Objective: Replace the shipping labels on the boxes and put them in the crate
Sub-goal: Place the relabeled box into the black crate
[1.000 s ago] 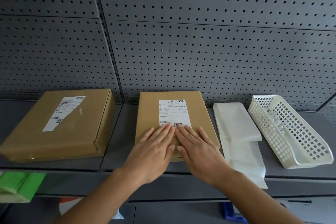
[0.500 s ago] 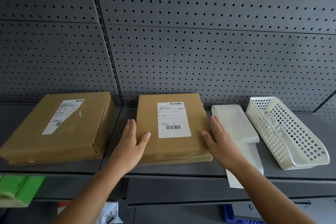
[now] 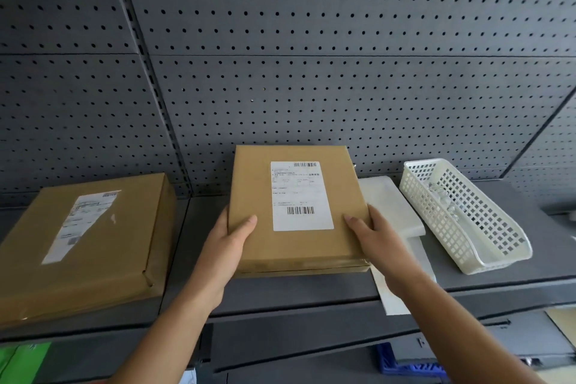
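Observation:
A flat brown cardboard box [image 3: 258, 246] with a white shipping label [image 3: 300, 195] sits at the middle of the grey shelf [image 3: 193, 227], its far end tilted up. My left hand [image 3: 227, 246] grips its left edge, thumb on top. My right hand [image 3: 375, 235] grips its right edge the same way. A second, larger brown box [image 3: 103, 256] with a smudged, taped-over label [image 3: 82, 224] lies at the left of the shelf. A blue crate corner [image 3: 402, 363] shows below the shelf.
White backing sheets [image 3: 392, 206] lie right of the held box, partly overhanging the shelf edge. A white perforated plastic basket [image 3: 473, 221] stands further right. Grey pegboard [image 3: 311, 56] forms the back wall. Something green [image 3: 21, 362] sits at the lower left.
My hands went from pressing flat on the label to the box's two sides and now clasp it. The box's far end has risen off the shelf.

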A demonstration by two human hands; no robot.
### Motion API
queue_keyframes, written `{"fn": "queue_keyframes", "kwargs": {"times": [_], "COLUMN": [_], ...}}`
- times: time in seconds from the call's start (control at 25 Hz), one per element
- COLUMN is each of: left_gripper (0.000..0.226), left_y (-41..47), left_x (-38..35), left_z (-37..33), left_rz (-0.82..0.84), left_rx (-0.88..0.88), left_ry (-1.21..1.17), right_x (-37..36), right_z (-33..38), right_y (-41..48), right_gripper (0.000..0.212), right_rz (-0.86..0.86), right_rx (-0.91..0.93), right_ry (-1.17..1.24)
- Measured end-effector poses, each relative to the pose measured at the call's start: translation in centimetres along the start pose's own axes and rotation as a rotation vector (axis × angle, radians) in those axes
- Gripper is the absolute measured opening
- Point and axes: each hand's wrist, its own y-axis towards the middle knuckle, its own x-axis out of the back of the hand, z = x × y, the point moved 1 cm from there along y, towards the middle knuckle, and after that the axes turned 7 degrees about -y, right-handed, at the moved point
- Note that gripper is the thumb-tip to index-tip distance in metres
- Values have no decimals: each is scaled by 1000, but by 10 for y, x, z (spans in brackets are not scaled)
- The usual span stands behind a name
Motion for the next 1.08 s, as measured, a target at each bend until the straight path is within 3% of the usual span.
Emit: {"fn": "queue_keyframes", "kwargs": {"times": [0.4,0.72,1.08], "left_gripper": [35,32,24], "left_y": [-5,-65,-146], "left_x": [-122,-307,-501], "left_z": [-42,-38,20], "left_rz": [367,694,1001], "left_rx": [-131,-138,-93], "left_ry": [-11,32,68], "right_x": [116,265,395], "right_z": [-13,-88,-188], "right_y": [-64,-154,-257], "right_gripper": [42,47,44], "right_rz": [-464,-776,-1103], "right_rx": [-9,-57,-166], "right_ry": [20,108,111]}}
